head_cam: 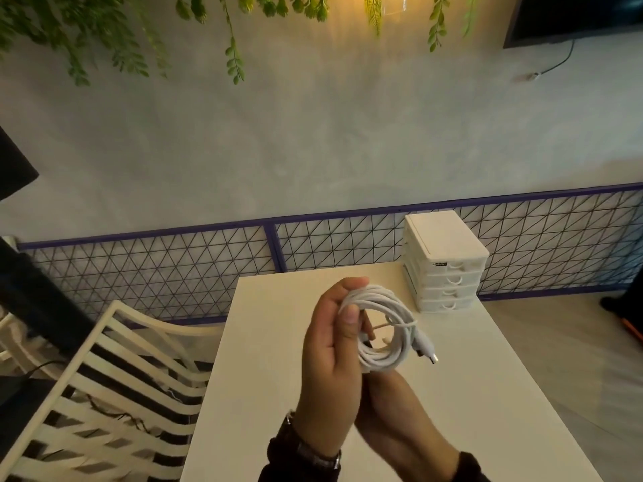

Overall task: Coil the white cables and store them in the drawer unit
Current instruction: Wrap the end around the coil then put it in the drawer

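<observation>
A white cable (386, 328) wound into a round coil is held up above the white table (264, 342). My left hand (330, 360) grips the coil's left side, thumb across the strands. My right hand (396, 412) sits below and partly behind the left hand, its fingers curled under the bottom of the coil. A loose end with a white plug (426, 351) sticks out at the coil's lower right. The white drawer unit (445, 262) stands at the table's far right corner, its several drawers all closed.
A white slatted chair (114, 387) stands left of the table. A purple-framed wire mesh panel (174, 262) runs along the wall behind. Green leaves hang overhead. Pale floor lies right of the table, with a dark shoe (622, 304) at the far right.
</observation>
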